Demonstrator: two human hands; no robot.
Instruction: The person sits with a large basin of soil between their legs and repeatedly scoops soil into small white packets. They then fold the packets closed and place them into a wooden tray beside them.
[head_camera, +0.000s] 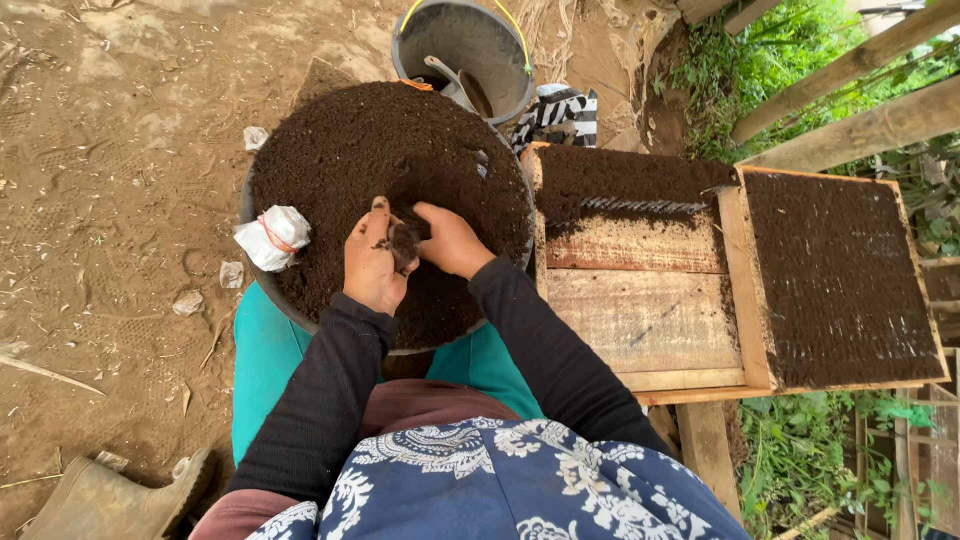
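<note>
A wide round basin (262, 292) heaped with dark soil (380, 150) rests on my lap. My left hand (371, 268) is curled around a small dark soil-filled pouch (403, 243) over the near part of the heap. My right hand (452, 240) meets it from the right, fingers pinched at the pouch's top. Both black sleeves reach forward over the basin.
A wooden tray (640, 320) to the right holds soil and a row of filled pouches (640, 206) at its far end; a second tray (840, 275) is packed full. A grey bucket (470, 45) stands beyond. A white bag bundle (272, 237) sits at the basin's left edge. A rubber boot (110, 495) lies lower left.
</note>
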